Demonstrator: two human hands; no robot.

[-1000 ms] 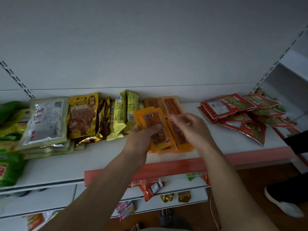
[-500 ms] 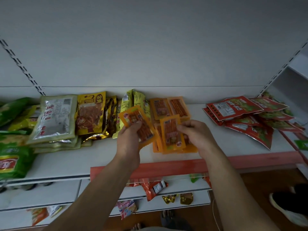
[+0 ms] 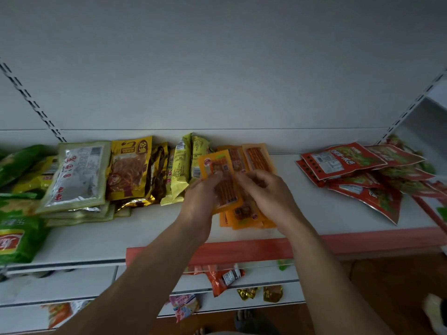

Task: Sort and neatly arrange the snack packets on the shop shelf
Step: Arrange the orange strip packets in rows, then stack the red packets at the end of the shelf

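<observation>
Both my hands work over a pile of orange snack packets [image 3: 244, 215] at the middle of the white shelf [image 3: 145, 234]. My left hand [image 3: 202, 198] grips one orange packet [image 3: 219, 170], thumb on its face, tilted above the pile. My right hand [image 3: 264, 191] has its fingers curled on the same packet's right edge, just above the pile. Two more orange packets [image 3: 257, 157] lean against the back wall behind my hands. My hands hide part of the pile.
Left of my hands stand yellow-green packets [image 3: 179, 170], gold-brown packets [image 3: 130, 170], a silver-green stack [image 3: 79, 175] and green bags [image 3: 19, 235]. Red packets [image 3: 358, 165] lie scattered at the right. A red price strip [image 3: 242, 250] edges the shelf. Lower shelves hold loose packets [image 3: 222, 279].
My left hand has swung its orange packet rightward, back over the pile, and my right hand has come to meet it. The camera has shifted slightly.
</observation>
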